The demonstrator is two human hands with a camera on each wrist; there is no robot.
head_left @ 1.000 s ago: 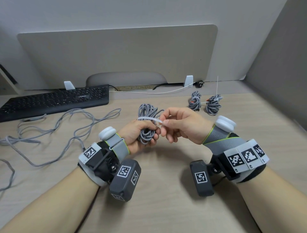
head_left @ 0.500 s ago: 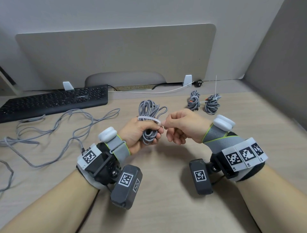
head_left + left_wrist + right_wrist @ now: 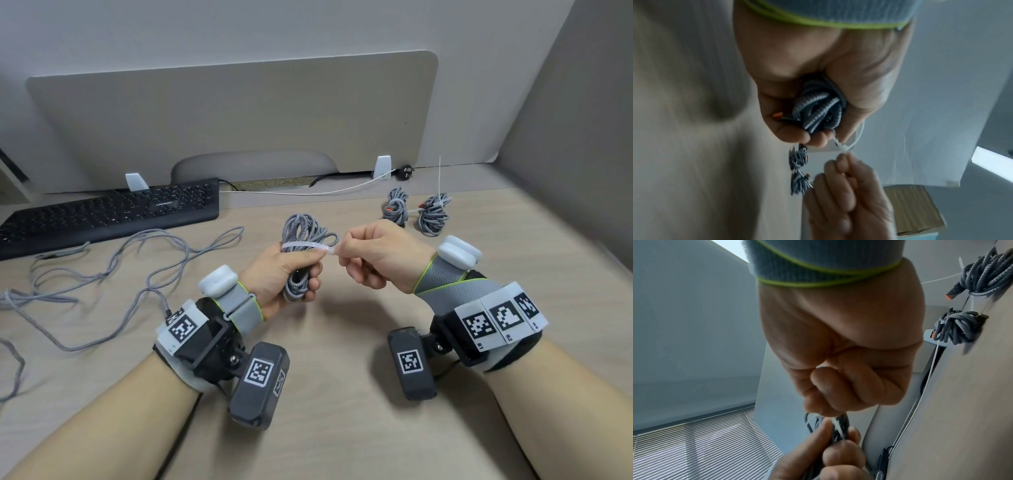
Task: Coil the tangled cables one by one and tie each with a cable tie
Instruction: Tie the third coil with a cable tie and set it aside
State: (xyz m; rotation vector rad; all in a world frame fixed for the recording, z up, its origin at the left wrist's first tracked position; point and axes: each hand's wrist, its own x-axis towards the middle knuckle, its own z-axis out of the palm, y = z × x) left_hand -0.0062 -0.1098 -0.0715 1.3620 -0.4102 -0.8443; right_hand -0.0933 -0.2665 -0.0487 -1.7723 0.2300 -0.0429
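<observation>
Pale wood-grain counter (image 3: 342,428), grey partition behind. Black keyboard (image 3: 109,214) at the counter's far left. Left hand (image 3: 279,274): fingers curled tight round a coiled grey braided cable (image 3: 301,236), held above the counter, right of the keyboard. White cable tie (image 3: 303,246) looped round that coil. Right hand (image 3: 380,255): thumb and forefinger pinching the tie's end. Loose grey cable (image 3: 113,274) sprawled in front of the keyboard. Two tied coils (image 3: 414,210) well right of the keyboard.

Both forearms are reaching in from the lower frame corners, meeting at centre. The left hand (image 3: 281,274) is wrapping its curled fingers around a held bundle; the right hand (image 3: 376,257) is pinching with thumb and forefinger, remaining fingers curling loosely.
</observation>
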